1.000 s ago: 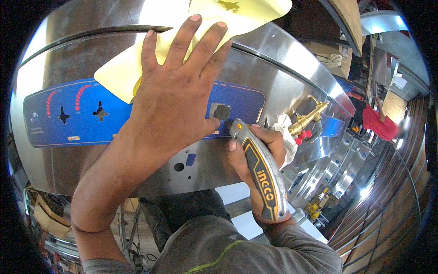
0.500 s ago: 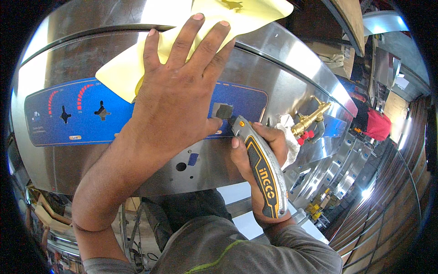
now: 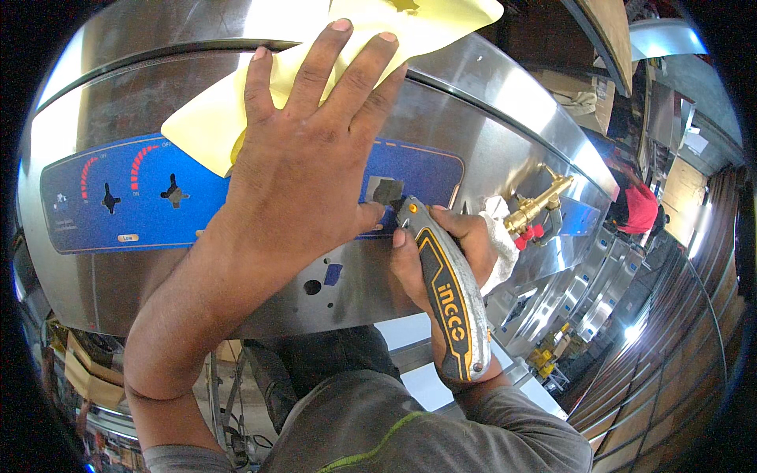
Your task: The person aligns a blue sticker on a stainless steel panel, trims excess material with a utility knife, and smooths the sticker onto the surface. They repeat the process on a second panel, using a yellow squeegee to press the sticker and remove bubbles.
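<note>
My left hand (image 3: pixel 303 173) lies flat with fingers spread over a sheet of yellow paper (image 3: pixel 441 31) and a blue panel sticker (image 3: pixel 79 209). The sticker sits on a brushed steel panel (image 3: pixel 367 288). Wrapped round a grey, black and orange utility knife (image 3: pixel 451 303), my right hand (image 3: pixel 475 244) has its thumb on the near side of the handle. The knife's front end is at the edge of a dark square cutout (image 3: pixel 386 191), beside my left thumb. Its blade is too small to make out. Cross-shaped cutouts (image 3: pixel 173 191) show at the sticker's left.
A brass valve (image 3: pixel 536 206) with a red knob and a crumpled white cloth (image 3: pixel 499 256) are right of the knife. Round holes (image 3: pixel 313 288) and a small blue scrap (image 3: pixel 333 274) show below the sticker. A person in red (image 3: pixel 640 206) is in the far right background.
My right hand and the knife have shifted slightly left, the handle's rear end a little lower. My left hand stays almost still. The person in red has moved in the background.
</note>
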